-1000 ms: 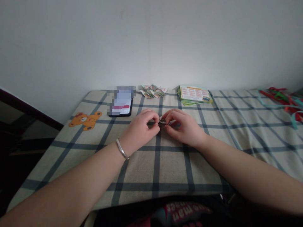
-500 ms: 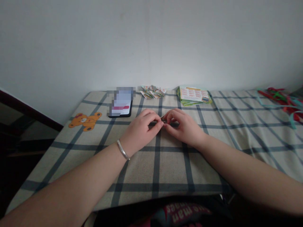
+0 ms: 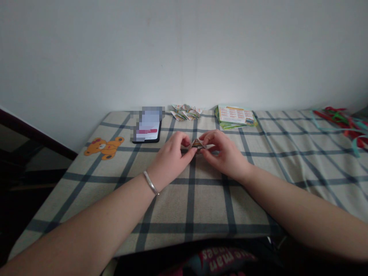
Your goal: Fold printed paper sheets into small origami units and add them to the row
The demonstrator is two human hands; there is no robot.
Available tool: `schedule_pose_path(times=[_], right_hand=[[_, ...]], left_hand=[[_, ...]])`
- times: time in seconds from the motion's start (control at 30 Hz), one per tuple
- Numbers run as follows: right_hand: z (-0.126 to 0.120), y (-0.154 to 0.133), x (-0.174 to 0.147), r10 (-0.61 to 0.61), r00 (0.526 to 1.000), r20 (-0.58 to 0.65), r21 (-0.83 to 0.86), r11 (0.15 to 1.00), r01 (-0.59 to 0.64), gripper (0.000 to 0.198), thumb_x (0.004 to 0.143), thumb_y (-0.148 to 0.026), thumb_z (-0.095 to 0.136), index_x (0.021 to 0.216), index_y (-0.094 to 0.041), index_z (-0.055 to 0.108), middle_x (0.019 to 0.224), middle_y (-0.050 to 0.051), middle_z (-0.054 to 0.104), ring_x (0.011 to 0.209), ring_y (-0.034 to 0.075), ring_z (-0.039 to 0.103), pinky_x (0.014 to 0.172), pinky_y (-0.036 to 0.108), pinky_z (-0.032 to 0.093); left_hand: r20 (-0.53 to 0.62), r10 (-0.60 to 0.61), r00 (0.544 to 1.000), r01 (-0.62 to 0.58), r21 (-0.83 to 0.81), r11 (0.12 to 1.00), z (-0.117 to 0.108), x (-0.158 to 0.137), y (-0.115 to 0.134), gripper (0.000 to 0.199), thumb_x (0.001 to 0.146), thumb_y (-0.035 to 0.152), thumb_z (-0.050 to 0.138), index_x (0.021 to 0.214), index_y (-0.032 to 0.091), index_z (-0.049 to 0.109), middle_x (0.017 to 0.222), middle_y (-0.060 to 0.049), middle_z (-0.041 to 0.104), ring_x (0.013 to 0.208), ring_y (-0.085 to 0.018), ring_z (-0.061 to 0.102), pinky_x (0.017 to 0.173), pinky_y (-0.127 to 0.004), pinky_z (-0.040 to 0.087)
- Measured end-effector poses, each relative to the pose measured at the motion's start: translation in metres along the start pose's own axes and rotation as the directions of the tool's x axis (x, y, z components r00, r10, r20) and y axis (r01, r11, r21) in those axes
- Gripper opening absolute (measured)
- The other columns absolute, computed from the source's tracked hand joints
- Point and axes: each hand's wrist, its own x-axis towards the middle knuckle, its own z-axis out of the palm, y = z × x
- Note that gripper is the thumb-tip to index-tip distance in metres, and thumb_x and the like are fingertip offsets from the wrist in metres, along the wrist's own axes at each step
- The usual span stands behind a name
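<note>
Between my hands, low over the checked cloth, is a small folded paper piece (image 3: 197,143) with a peaked, triangular shape. My left hand (image 3: 176,151) pinches its left side between thumb and fingers, and a silver bracelet (image 3: 150,183) circles that wrist. On the right side of the folded paper, my right hand (image 3: 222,153) grips with thumb and curled fingers. Parts of the paper are hidden behind the fingertips. Beyond the hands, several similar folded paper pieces (image 3: 185,112) lie close together near the wall.
A phone (image 3: 148,130) with a lit, partly blurred screen lies at left, near a flat orange bear figure (image 3: 104,148). A stack of printed sheets (image 3: 236,115) rests by the wall. Red, green and pale blue ribbons (image 3: 342,119) lie at far right on the checked tablecloth (image 3: 207,207).
The folded paper between my fingers has spread into a wider peaked shape. My hands have moved slightly apart at the fingertips, while the other things stay where they were.
</note>
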Motion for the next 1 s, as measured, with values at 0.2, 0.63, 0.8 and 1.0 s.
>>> schedule_pose_path(times=[0.2, 0.63, 0.8, 1.0], right_hand=[[0.001, 0.002, 0.0, 0.079, 0.996, -0.045, 0.159, 0.985, -0.071, 0.017, 0.083, -0.014, 0.059, 0.092, -0.023, 0.047, 0.107, 0.004, 0.058, 0.091, 0.014, 0.064, 0.069, 0.027, 0.056], [-0.002, 0.01, -0.001, 0.132, 0.99, -0.054, 0.312, 0.944, -0.109, 0.007, 0.094, -0.018, 0.044, 0.095, -0.023, 0.049, 0.113, 0.005, 0.065, 0.102, 0.015, 0.064, 0.086, 0.035, 0.053], [-0.008, 0.011, -0.001, 0.034, 0.999, -0.019, 0.036, 0.999, -0.033, 0.021, 0.088, -0.009, 0.045, 0.093, -0.021, 0.061, 0.112, 0.005, 0.069, 0.105, 0.017, 0.065, 0.09, 0.036, 0.053], [-0.013, 0.001, 0.0, -0.052, 0.997, 0.06, -0.413, 0.908, 0.072, 0.024, 0.082, -0.012, 0.057, 0.1, -0.023, 0.068, 0.124, 0.007, 0.065, 0.107, 0.023, 0.064, 0.089, 0.037, 0.053]], left_hand=[[0.071, -0.09, 0.993, 0.095, -0.065, 0.993, 0.001, 0.003, -0.007, 0.026, 0.085, 0.03, 0.06, 0.108, 0.017, 0.06, 0.096, -0.005, 0.069, 0.09, -0.019, 0.065, 0.085, -0.036, 0.052], [0.078, -0.038, 0.996, 0.048, -0.133, 0.99, -0.004, 0.007, -0.004, 0.022, 0.089, 0.028, 0.053, 0.099, 0.016, 0.069, 0.099, -0.006, 0.072, 0.093, -0.018, 0.066, 0.088, -0.035, 0.052], [0.106, -0.031, 0.994, 0.045, -0.133, 0.99, -0.005, 0.007, -0.004, 0.021, 0.09, 0.029, 0.052, 0.096, 0.017, 0.069, 0.099, -0.005, 0.072, 0.093, -0.018, 0.065, 0.089, -0.035, 0.052], [0.089, -0.04, 0.995, 0.049, -0.1, 0.994, -0.004, 0.006, -0.003, 0.022, 0.088, 0.029, 0.055, 0.1, 0.017, 0.069, 0.098, -0.005, 0.071, 0.092, -0.018, 0.065, 0.089, -0.035, 0.052]])
